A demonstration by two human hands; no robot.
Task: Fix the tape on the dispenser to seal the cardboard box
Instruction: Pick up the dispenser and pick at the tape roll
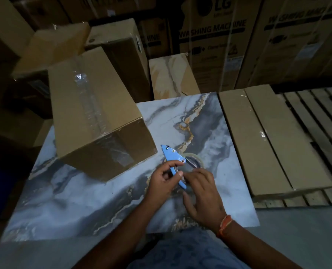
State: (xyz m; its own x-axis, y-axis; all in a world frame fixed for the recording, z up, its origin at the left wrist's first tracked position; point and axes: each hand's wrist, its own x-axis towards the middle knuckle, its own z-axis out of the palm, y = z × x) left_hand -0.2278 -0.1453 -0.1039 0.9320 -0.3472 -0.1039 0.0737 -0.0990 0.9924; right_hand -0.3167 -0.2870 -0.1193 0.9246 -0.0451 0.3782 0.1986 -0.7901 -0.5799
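A blue tape dispenser (173,156) is held over the marbled slab, its pointed nose aimed up and left. My left hand (164,181) grips its handle. A roll of clear tape (195,162) sits just right of the dispenser's frame. My right hand (203,197) is at the roll's near side, its fingertips by the handle; whether it pinches the tape I cannot tell. The cardboard box (95,113) lies to the left, a strip of clear tape running along its top seam and down its near end.
The marbled slab (107,206) serves as the work surface. Flat cardboard packs (267,140) lie on a wooden pallet (316,117) to the right. Stacked cartons and washing machine boxes (215,43) stand behind.
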